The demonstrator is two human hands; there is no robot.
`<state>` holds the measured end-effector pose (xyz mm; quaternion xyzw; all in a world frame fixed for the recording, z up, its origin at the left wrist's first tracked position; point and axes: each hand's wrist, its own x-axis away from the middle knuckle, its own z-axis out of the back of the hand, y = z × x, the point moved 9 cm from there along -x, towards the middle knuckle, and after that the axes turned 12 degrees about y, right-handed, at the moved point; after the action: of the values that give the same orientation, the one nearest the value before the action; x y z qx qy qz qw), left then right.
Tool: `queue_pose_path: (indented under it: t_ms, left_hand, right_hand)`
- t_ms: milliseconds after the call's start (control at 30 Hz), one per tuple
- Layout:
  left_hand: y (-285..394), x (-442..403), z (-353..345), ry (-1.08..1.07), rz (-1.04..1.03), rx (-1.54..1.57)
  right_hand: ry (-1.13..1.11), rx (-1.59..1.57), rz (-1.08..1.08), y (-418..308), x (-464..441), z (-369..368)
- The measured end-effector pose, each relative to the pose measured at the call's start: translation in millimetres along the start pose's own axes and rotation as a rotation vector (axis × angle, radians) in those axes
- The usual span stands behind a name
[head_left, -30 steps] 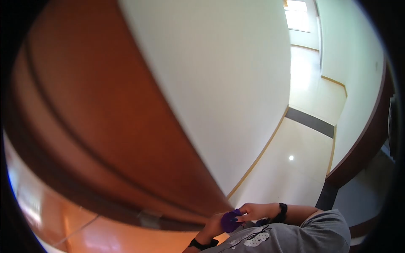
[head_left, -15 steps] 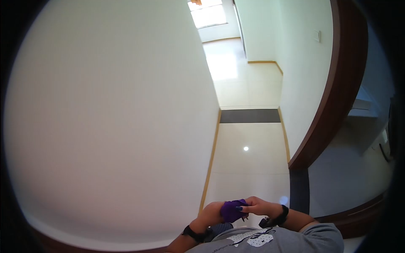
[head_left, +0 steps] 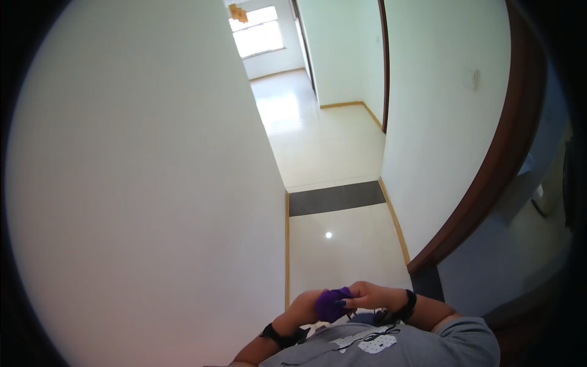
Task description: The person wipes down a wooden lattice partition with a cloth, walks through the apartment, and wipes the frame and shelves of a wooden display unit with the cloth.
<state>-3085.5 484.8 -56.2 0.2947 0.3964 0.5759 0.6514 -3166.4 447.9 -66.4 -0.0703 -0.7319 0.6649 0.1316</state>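
Observation:
A bunched purple cloth (head_left: 332, 305) is held in front of my grey shirt, low in the view. My left hand (head_left: 307, 306) grips it from the left, its fingers mostly hidden behind the folds. From the right, my right hand (head_left: 368, 296) pinches the cloth, with the thumb and its dark nail lying on top. Both wrists wear black bands.
A white wall (head_left: 153, 171) rises close on my left. Ahead, the tiled corridor floor (head_left: 342, 257) crosses a dark threshold strip (head_left: 336, 197) toward a bright window (head_left: 257, 37). A brown door frame (head_left: 489, 177) borders an opening on the right.
The view has shifted along the corridor, so the dark strip sits lower and more of the far window shows. Both hands remain on the purple cloth.

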Motion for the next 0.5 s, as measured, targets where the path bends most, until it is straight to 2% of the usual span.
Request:
queue_pose_path:
  t_ms: [100,167,300,367,500]
  left_hand:
    - [-50.2,-67.9,-4.4,-0.088,-0.041,-0.057]
    - [-61.2,-110.9,13.4,-0.122,-0.041,-0.03]
    - [-125.4,-192.4,83.4,-0.196,-0.066,-0.131]
    - [-142.2,-250.0,84.3,-0.222,-0.08,-0.166]
    - [-141.3,-377.5,102.0,-0.234,-0.058,-0.156]
  right_hand:
    - [0.097,-0.022,-0.03,6.4,-31.7,61.9]
    - [0.166,-0.149,-0.043,2.2,-55.9,96.2]
    - [0.19,-0.171,-0.059,1.9,-160.8,152.5]
    - [0.196,-0.158,-0.051,7.0,-186.1,207.4]
    - [0.253,-0.199,0.024,-40.7,-231.3,316.2]
